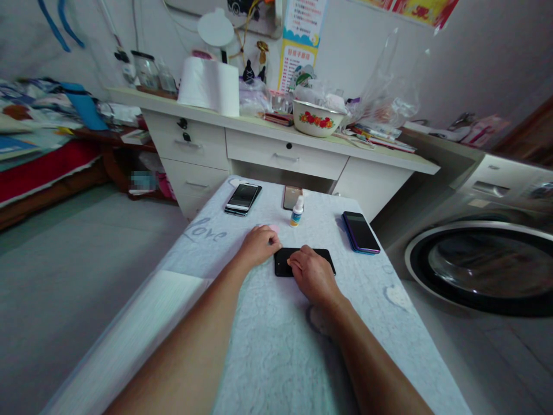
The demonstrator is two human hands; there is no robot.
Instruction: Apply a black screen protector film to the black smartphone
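A black phone (283,264) lies flat and crosswise on the cloth-covered table (268,346). My left hand (260,246) is closed at the phone's upper left corner, its fingertips touching the edge. Over the middle of the phone, my right hand (313,272) has its fingers pressed together on the surface; whatever they pinch, if anything, is too small to name. Just beyond the phone stands a small white spray bottle (296,212) with a blue and orange label. A pink piece (273,229) shows partly behind my left hand.
Stacked phones lie at the back left (243,197) and at the right (362,232). A gold phone (291,197) lies behind the bottle. Beyond the table is a white desk (259,138) with a floral bowl (317,119); a washing machine (484,219) stands at the right.
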